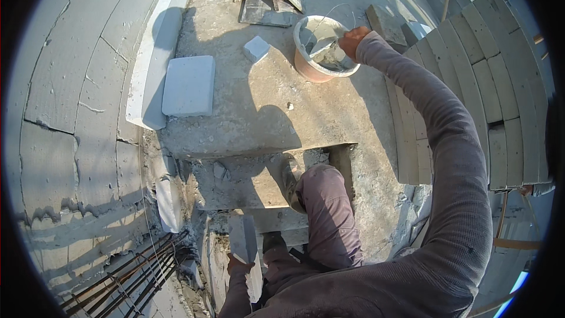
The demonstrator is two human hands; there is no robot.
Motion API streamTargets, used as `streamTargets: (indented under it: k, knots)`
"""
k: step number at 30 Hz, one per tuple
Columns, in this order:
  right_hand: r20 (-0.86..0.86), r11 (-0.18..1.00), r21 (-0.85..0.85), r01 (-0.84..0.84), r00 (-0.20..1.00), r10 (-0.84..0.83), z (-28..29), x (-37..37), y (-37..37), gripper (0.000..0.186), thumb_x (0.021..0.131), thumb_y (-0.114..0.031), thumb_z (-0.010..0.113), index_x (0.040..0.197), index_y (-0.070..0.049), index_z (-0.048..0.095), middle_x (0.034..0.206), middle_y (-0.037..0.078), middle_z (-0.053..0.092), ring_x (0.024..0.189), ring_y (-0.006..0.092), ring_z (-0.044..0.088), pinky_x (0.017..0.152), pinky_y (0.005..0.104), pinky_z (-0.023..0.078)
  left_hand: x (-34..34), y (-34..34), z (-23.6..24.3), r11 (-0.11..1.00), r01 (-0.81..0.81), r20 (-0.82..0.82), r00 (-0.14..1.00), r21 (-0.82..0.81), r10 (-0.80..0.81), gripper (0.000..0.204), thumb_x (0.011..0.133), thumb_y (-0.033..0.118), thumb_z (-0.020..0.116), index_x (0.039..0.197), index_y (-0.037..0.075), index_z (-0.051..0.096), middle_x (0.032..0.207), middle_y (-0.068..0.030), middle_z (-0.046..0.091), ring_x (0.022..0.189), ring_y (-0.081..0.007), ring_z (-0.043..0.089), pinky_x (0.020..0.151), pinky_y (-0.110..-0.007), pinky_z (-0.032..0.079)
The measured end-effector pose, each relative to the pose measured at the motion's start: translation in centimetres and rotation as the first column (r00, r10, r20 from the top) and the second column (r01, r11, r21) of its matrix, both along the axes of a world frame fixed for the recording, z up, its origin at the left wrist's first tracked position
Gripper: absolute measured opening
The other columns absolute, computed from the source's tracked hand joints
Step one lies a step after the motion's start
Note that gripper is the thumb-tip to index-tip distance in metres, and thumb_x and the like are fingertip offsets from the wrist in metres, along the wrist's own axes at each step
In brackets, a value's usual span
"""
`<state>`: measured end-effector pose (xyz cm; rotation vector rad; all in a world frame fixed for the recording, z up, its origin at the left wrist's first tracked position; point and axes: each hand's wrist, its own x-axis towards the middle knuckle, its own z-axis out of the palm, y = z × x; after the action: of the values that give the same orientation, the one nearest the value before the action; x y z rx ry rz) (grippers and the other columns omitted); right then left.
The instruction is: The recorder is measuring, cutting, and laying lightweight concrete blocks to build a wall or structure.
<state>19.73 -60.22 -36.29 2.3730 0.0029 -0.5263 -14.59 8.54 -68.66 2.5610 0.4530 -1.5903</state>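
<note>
My right hand (pixel 353 42) reaches far forward over a mortar bucket (pixel 312 70), closed round the handle of a trowel. The trowel's metal blade (pixel 322 46) dips inside the bucket near the grey wet mortar (pixel 334 58). The bucket is round and pinkish, with a splashed pale rim and a thin wire handle. Low in the view, my left hand (pixel 239 265) grips the side of a pale grey block (pixel 242 237), which stands on end beside my leg. Part of that hand's fingers is hidden by the block.
A white block (pixel 188 85) and a smaller offcut (pixel 256 49) lie on the concrete floor. Block walls rise at left (pixel 65 70) and right (pixel 471 82). Steps (pixel 229 185) drop toward me. Rusty rebar (pixel 126 285) sticks out at lower left. Boards (pixel 265 12) lie behind.
</note>
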Motion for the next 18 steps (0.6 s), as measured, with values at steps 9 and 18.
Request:
streamTargets:
  k: [9, 18]
  knots:
    - [-0.008, 0.865, 0.485, 0.127, 0.99, -0.14, -4.3, -2.0, -5.1, 0.024, 0.081, -0.019, 0.064, 0.091, 0.001, 0.071, 0.08, 0.02, 0.07, 0.073, 0.0326, 0.072, 0.061, 0.0439, 0.057, 0.1, -1.8, -1.2, 0.999, 0.041, 0.051, 0.998, 0.013, -0.041, 0.124, 0.052, 0.045, 0.091, 0.143, 0.003, 0.017, 0.116, -0.0246, 0.064, 0.107, -0.0391, 0.065, 0.091, -0.044, 0.054]
    - [-0.378, 0.267, 0.606, 0.749, 0.568, -0.731, -3.9, 0.6, -3.6, 0.026, 0.089, -0.026, 0.062, 0.091, 0.0, 0.06, 0.06, 0.007, 0.053, 0.044, 0.018, 0.05, 0.037, 0.0355, 0.039, 0.8, -4.2, -1.6, 0.999, -0.036, 0.092, 0.995, -0.031, 0.039, 0.12, 0.053, 0.041, 0.093, 0.142, 0.001, 0.023, 0.121, -0.0249, 0.062, 0.111, -0.0382, 0.063, 0.093, -0.043, 0.053]
